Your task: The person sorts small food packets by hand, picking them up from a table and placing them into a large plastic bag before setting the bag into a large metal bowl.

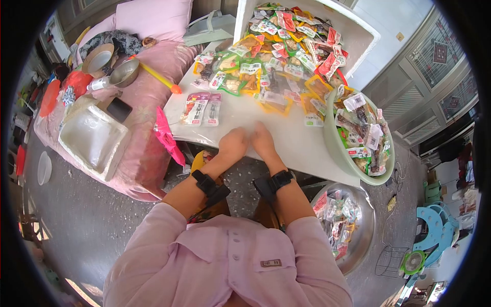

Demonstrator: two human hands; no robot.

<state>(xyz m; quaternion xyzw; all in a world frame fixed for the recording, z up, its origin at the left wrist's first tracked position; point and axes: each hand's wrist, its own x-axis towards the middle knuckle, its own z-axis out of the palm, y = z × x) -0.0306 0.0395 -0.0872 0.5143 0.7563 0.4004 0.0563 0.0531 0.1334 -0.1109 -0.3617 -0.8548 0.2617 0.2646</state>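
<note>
Left hand (232, 144) and right hand (264, 140) rest side by side, touching, at the near edge of the bench (299, 148) in mid-frame, fingers curled under; whether they grip anything cannot be told. Nearest are two pink packets (202, 108), up-left of them. The green basin (335, 146) at right brims with snack packets; a steel bowl (365, 230) at lower right holds more; a heap (271, 61) spills from the white box (355, 29) at the top

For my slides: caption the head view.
Left hand and right hand rest close on the white table; snack packets piled ahead, green basin alongside.
</note>
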